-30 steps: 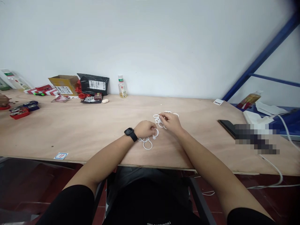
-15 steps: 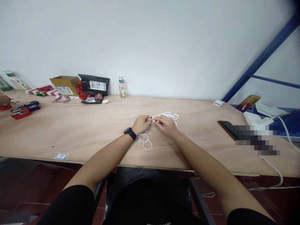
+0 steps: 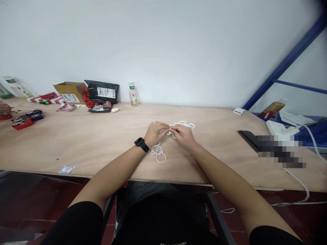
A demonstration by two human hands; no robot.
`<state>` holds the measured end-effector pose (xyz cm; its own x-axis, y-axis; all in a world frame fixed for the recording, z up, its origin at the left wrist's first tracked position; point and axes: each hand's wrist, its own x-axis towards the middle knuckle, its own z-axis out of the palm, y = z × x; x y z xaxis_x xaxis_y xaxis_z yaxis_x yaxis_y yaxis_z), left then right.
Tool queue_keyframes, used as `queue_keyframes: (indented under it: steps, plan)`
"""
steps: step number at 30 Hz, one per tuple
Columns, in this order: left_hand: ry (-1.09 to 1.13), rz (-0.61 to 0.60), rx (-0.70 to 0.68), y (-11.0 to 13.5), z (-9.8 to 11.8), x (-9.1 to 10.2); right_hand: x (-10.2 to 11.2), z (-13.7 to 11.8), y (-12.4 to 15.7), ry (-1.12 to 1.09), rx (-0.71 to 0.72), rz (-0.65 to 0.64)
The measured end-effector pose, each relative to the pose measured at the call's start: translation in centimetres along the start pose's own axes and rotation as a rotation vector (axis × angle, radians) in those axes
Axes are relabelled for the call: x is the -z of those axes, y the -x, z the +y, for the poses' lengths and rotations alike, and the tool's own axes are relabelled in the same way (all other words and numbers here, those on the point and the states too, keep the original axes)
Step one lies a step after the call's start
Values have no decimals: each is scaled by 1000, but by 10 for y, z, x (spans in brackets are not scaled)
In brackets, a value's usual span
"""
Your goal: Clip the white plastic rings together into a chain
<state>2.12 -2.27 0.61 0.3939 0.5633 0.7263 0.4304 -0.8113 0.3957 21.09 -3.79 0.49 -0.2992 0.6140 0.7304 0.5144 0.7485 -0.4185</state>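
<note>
My left hand (image 3: 155, 133), with a black watch (image 3: 139, 142) on its wrist, is closed in a pinch over the middle of the table. Its fingertips meet those of my right hand (image 3: 184, 135), which pinches from the other side. Between them is a white ring, mostly covered by the fingers. Several white rings (image 3: 161, 162) lie on the wood below my left hand, overlapping and seemingly linked. Behind my right hand rests a loose cluster of more white rings (image 3: 191, 123), partly hidden by its fingers.
A bottle (image 3: 133, 97) stands against the wall, right of a black parcel bag (image 3: 102, 91) and an open cardboard box (image 3: 70, 89). Red and blue trays (image 3: 22, 125) lie left, near another person's hand (image 3: 5, 109). To the right are a dark phone-like object (image 3: 247, 139) and white cables (image 3: 306, 194).
Both hands have drawn together at the fingertips, my left hand shifting slightly right. The ring between the fingers is now more hidden. The rings on the table look unmoved.
</note>
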Motion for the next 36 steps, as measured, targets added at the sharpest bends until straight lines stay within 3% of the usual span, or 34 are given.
queue_keyframes:
  steps: [5, 10, 14, 17, 19, 24, 28, 36]
  plan:
    - [-52, -38, 13, -1, 3, 3, -3, -3, 2, -4, -31, -26]
    - [-122, -151, 99, -6, 7, 9, -4, -1, 0, 54, -38, -59]
    - [-216, -227, 188, -8, -2, 18, 4, 10, -3, 212, -20, -112]
    - [-268, -283, 257, -7, -12, 23, 11, 19, -3, 375, -101, -159]
    - [-299, -257, 305, -6, -16, 24, 12, 19, -1, 407, -129, -185]
    - [-312, -198, 374, -5, -17, 19, -6, -6, 3, 137, 75, -399]
    - [-281, -224, 370, -4, -16, 16, -22, -21, 6, 59, 110, -541]
    - [-205, -278, 348, 1, -18, 9, -18, -19, 4, 55, 45, -562]
